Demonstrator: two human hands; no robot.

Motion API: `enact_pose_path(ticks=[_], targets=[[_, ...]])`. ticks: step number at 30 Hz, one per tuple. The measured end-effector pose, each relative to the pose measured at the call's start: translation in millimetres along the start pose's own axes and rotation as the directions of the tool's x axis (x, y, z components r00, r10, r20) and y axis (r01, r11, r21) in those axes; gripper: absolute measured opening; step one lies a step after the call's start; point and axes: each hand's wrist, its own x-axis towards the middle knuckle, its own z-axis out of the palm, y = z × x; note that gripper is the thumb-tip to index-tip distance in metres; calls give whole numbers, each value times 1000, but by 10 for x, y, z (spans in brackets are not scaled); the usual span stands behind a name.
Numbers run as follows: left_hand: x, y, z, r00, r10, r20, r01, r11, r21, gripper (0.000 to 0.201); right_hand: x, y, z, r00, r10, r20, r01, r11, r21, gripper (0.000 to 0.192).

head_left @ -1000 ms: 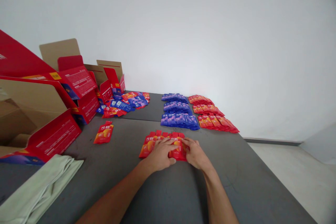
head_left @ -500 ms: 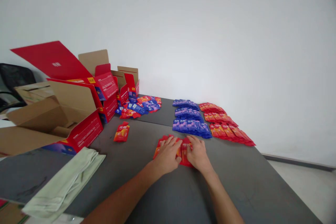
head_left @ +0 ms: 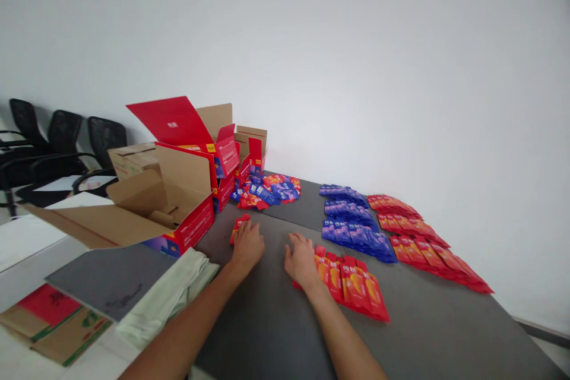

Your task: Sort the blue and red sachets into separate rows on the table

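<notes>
My left hand [head_left: 247, 244] lies flat on a single red-orange packet [head_left: 237, 227] on the grey table [head_left: 427, 332]; most of the packet is hidden under the fingers. My right hand [head_left: 301, 259] rests with fingers spread on the left end of a fanned row of red-orange packets [head_left: 354, 285] near the table's front. Whether either hand grips anything I cannot tell; both look pressed flat.
Rows of blue packets [head_left: 351, 219] and red packets [head_left: 421, 237] lie at the back right. A mixed pile of packets [head_left: 267, 190] sits by open red cardboard boxes [head_left: 178, 190] at left. A pale green cloth [head_left: 167, 294] lies near the left edge. Black chairs [head_left: 53, 142] stand far left.
My left hand left the fanned row and moved left onto the single packet. My right hand stays on the row's left end. The view swung to the left.
</notes>
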Motion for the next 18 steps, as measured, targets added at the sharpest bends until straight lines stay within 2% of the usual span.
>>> enact_pose_path(ticks=[3,7,10,14,16,18], targets=[[154,-233,-60,987,-161,-17,162,986,29,33,8,-150,129,1000,-29,0,29,998,63,40],[286,-425,-12,959,-276,69,278,960,-26,31,-31,-210,221,999,-49,4,49,994,103,39],[323,-455,65,960,-258,106,273,948,-167,36,-69,-166,263,998,-57,6,56,992,117,38],[299,-377,146,969,-215,125,244,922,-302,55,-105,-62,300,999,-53,0,52,987,151,37],[261,-292,173,970,-206,127,241,864,-442,59,-116,-16,292,999,-48,-16,50,982,180,37],[207,-168,187,971,-179,156,237,737,-633,55,-125,22,254,999,-26,-36,33,976,216,36]])
